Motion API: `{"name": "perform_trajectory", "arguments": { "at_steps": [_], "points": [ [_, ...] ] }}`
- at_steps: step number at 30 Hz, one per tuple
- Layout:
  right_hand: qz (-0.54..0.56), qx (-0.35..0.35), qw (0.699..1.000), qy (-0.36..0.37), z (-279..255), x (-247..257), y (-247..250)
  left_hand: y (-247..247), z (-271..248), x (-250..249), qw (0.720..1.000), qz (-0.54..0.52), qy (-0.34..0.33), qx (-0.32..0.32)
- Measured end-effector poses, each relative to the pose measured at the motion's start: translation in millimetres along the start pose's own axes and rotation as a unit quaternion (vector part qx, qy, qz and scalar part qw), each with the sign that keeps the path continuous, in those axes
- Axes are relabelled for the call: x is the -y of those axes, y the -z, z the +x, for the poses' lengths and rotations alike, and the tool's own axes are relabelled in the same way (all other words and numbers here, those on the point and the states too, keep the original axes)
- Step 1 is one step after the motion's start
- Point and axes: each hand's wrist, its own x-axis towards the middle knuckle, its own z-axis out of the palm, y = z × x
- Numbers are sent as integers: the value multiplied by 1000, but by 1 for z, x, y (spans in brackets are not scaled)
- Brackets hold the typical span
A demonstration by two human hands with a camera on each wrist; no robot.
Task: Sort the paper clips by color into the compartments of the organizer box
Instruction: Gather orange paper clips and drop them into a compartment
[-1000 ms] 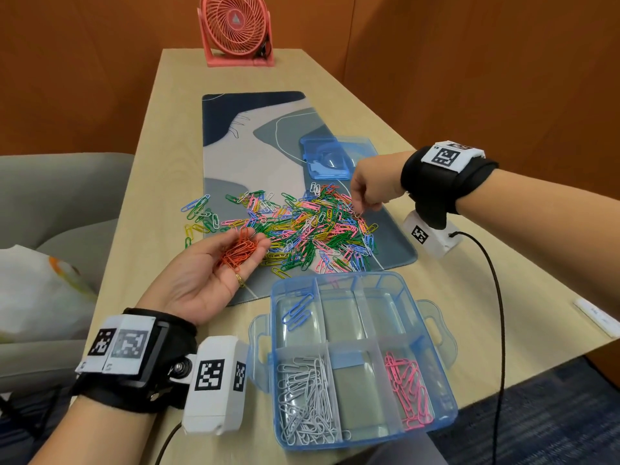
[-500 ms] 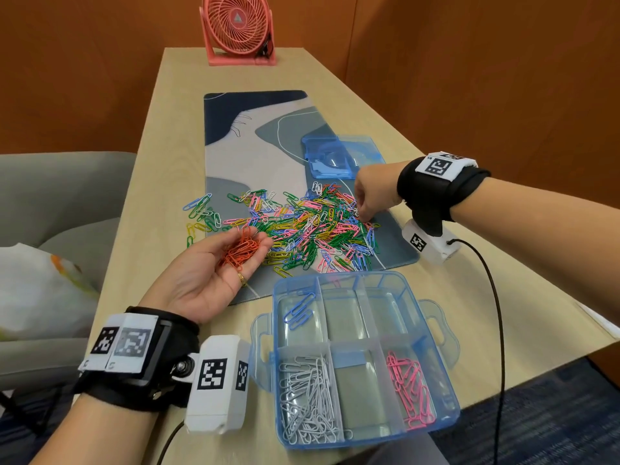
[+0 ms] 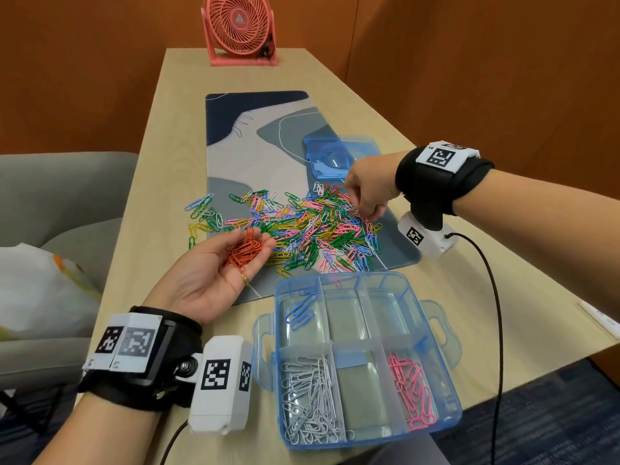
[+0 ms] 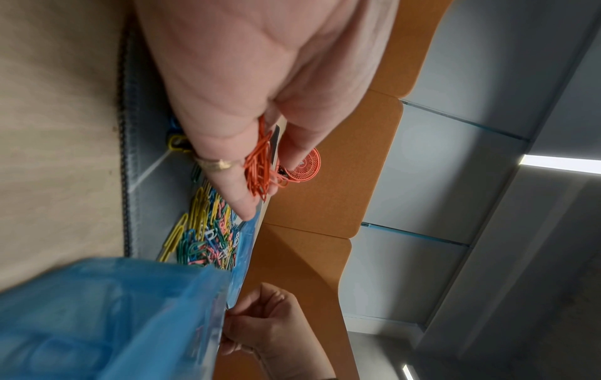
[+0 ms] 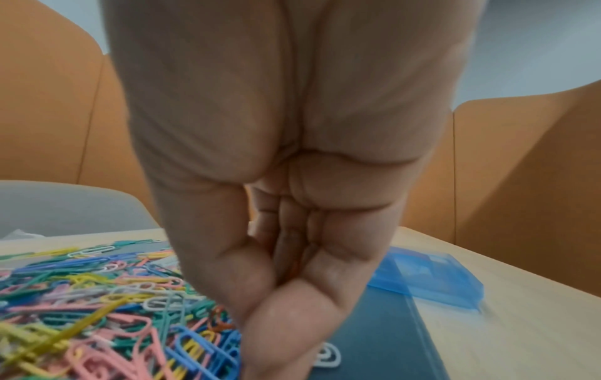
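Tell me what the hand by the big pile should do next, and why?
Probably lift out one more orange clip and drop it into the left hand. The right hand is pinching down at the far edge of the mixed pile, though what it holds is hidden. The left palm already cups a bunch of orange paper clips, and the organizer box holds no orange ones yet.

In the right wrist view the right hand (image 5: 276,205) is blurred and fills the middle, so whether its fingertips (image 5: 276,342) pinch a clip from the pile of paper clips (image 5: 97,308) cannot be told. In the left wrist view the organizer box (image 4: 107,318) is a blue smear cut off by the lower left corner, its compartments unreadable. In the head view a white strip (image 3: 600,322) is cut by the right edge.
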Motion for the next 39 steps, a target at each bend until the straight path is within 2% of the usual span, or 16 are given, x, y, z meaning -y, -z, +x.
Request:
{"name": "perform_trajectory", "arguments": {
  "at_steps": [5, 10, 15, 19, 23, 26, 30, 33, 39],
  "points": [
    [39, -43, 995, 76, -7, 19, 6, -3, -2, 1, 1000, 9, 7, 7],
    [98, -18, 978, 183, -19, 62, 11, -7, -6, 2, 999, 5, 27, 20],
    [32, -49, 963, 262, -26, 105, 2, -7, -4, 1, 999, -28, 33, 11],
    [23, -55, 951, 304, -27, 117, -2, -10, -6, 1, 999, -25, 24, 7],
    [65, -59, 952, 294, -28, 108, 5, -11, -6, 1, 997, -74, 38, -2],
    [92, -84, 960, 251, -23, 87, 16, -9, -5, 1, 996, -73, 39, -12],
    [3, -138, 981, 134, -2, 40, 29, -8, -5, -1, 997, -62, 31, -15],
    [-53, -138, 986, 70, 12, 12, 26, -6, -6, -4, 999, -44, 21, -16],
    [-84, -135, 986, 45, 35, -7, 6, -4, -6, -6, 999, -30, 14, -18]
  ]
}}
